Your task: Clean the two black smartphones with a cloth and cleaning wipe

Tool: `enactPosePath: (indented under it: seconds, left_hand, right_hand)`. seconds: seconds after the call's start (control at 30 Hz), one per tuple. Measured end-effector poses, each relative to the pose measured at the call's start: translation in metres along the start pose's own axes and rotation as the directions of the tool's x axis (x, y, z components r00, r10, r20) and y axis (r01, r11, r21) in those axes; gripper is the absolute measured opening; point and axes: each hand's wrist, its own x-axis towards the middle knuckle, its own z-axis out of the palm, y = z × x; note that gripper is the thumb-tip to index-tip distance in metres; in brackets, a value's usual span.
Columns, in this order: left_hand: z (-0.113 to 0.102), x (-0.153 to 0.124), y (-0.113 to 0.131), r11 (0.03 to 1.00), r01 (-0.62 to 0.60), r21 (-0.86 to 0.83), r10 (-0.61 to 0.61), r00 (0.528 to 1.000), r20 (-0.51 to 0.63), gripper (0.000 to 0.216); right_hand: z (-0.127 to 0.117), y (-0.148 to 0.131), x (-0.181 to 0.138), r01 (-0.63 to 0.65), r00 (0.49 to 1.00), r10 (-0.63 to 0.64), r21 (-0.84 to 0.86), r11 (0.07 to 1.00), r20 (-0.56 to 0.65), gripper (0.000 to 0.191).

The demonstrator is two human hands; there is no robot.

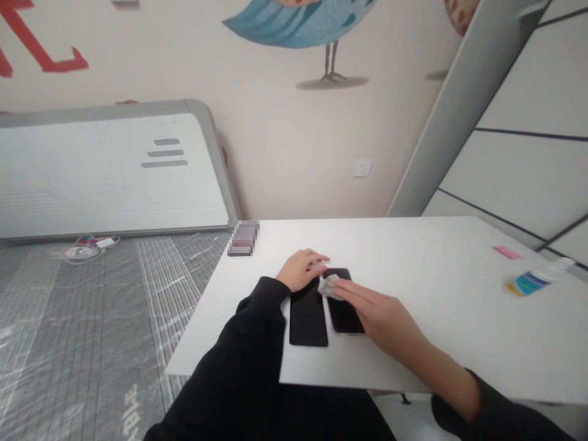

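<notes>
Two dark phones lie side by side on the white table (413,257). My left hand (299,269) rests over the top end of the left phone (309,321), its fingers stretched to the right and apart. A crumpled white wipe (331,286) is pinched in my right hand (379,312), against the upper left part of the right phone (344,315). That phone has a pale, clear-looking edge, and my right hand covers part of its right side.
A white bottle with a blue and yellow label (533,282) lies at the right, near a pink strip (508,252). A blurred stack (243,237) sits at the table's far left corner. A white headboard-like panel (110,171) stands beyond the plastic-covered surface (92,331).
</notes>
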Motion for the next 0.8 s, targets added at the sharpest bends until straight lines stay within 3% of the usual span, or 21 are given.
enactPosePath:
  seconds: [0.13, 0.3, 0.4, 0.5, 0.67, 0.8]
  left_hand:
    - [0.005, -0.001, 0.012, 0.993, -0.059, 0.107, 0.055, 0.998, 0.035, 0.032]
    - [0.006, 0.000, 0.011, 0.986, -0.053, 0.160, 0.048, 0.998, 0.038, 0.032]
    - [0.006, 0.001, 0.010, 0.985, -0.044, 0.168, 0.038, 0.999, 0.035, 0.031]
    - [0.006, 0.001, 0.009, 0.985, -0.039, 0.171, 0.034, 0.999, 0.032, 0.030]
    - [0.006, 0.002, 0.007, 0.984, -0.033, 0.176, 0.030, 0.999, 0.021, 0.029]
    - [0.006, 0.002, 0.005, 0.984, -0.027, 0.178, 0.026, 1.000, 0.010, 0.029]
  right_hand:
    - [0.014, 0.032, 0.003, -0.197, 0.966, 0.190, 0.024, 0.980, 0.177, 0.048]
    - [0.006, 0.006, -0.010, -0.118, 0.937, 0.074, 0.109, 0.987, 0.343, 0.073]
    - [-0.006, -0.010, -0.023, -0.005, 0.928, -0.053, 0.154, 0.988, 0.369, 0.081]
    - [-0.011, -0.004, -0.027, 0.067, 0.919, -0.111, 0.126, 0.990, 0.379, 0.078]
    - [-0.003, 0.033, -0.007, -0.031, 0.938, 0.040, -0.030, 0.999, 0.345, 0.069]
    - [0.002, 0.031, 0.004, -0.069, 0.930, 0.072, -0.019, 0.997, 0.362, 0.080]
